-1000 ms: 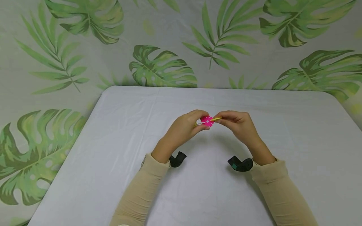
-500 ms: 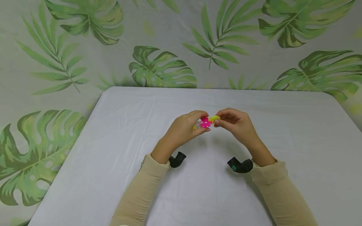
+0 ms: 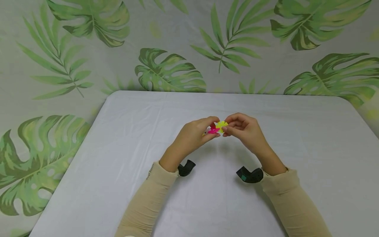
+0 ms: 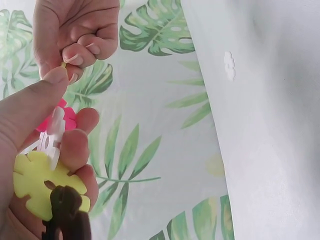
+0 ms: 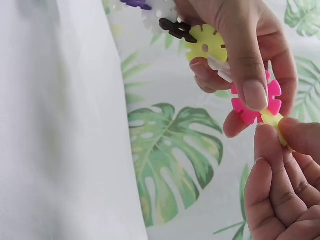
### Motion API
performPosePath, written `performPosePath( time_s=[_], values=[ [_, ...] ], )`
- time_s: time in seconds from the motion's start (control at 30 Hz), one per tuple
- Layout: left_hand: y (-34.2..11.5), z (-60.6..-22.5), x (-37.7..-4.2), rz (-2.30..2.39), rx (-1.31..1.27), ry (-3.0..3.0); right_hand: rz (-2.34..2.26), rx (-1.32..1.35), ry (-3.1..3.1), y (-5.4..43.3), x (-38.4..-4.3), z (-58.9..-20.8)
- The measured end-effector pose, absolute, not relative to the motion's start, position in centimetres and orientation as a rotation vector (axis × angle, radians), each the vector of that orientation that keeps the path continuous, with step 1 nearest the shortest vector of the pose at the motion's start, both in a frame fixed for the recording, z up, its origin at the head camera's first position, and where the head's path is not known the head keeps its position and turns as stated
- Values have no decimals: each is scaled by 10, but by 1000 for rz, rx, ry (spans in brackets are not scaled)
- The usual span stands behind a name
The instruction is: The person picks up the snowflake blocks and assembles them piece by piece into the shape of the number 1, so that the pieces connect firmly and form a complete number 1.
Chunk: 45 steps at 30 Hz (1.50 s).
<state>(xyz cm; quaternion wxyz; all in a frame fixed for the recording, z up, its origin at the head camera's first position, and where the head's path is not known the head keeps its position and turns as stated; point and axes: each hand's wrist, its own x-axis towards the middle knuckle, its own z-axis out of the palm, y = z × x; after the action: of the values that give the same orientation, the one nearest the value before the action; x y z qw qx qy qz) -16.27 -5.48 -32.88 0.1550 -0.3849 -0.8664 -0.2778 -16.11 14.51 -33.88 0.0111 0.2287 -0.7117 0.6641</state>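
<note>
My left hand [image 3: 196, 132] holds a chain of interlocking snowflake discs above the table. Its run shows in the right wrist view: a purple disc [image 5: 136, 3], a white disc [image 5: 160, 15], a black disc [image 5: 177, 30], a yellow disc [image 5: 206, 42], another white disc [image 5: 220, 67] and a pink disc [image 5: 275, 97]. My right hand [image 3: 244, 130] pinches a further yellow snowflake disc [image 5: 271, 121] at the pink disc's edge. Whether its slot is fully seated, fingers hide. The left thumb lies over the pink disc.
A white-covered table [image 3: 213, 197] spreads beneath both hands. Black wrist cameras [image 3: 250, 174] hang from the beige sleeves. Behind the table's far edge stands a leaf-patterned cloth [image 3: 118, 49]. A small white shape [image 4: 229, 66] shows on the white surface in the left wrist view.
The discs have turned between the hands: the pink one now lies nearly edge-on, while the right-hand yellow one shows its flat face. Both hands stay close together.
</note>
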Motion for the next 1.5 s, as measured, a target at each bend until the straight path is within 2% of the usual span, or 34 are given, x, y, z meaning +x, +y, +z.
performPosePath(
  time_s=[0.2,0.5,1.07,1.5],
  values=[
    [-54,-332,-163,-780,-1071,-2443,2063,687,-2251,143,-161,-340],
    [-53,-333,-165,-788,-1053,-2413,1901,810,-2197,157,-169,-342],
    [-54,-333,-165,-772,-1049,-2423,1549,326,-2650,188,-202,-403],
    [-54,-331,-164,-804,-1051,-2425,1252,320,-2815,189,-208,-420]
  ],
)
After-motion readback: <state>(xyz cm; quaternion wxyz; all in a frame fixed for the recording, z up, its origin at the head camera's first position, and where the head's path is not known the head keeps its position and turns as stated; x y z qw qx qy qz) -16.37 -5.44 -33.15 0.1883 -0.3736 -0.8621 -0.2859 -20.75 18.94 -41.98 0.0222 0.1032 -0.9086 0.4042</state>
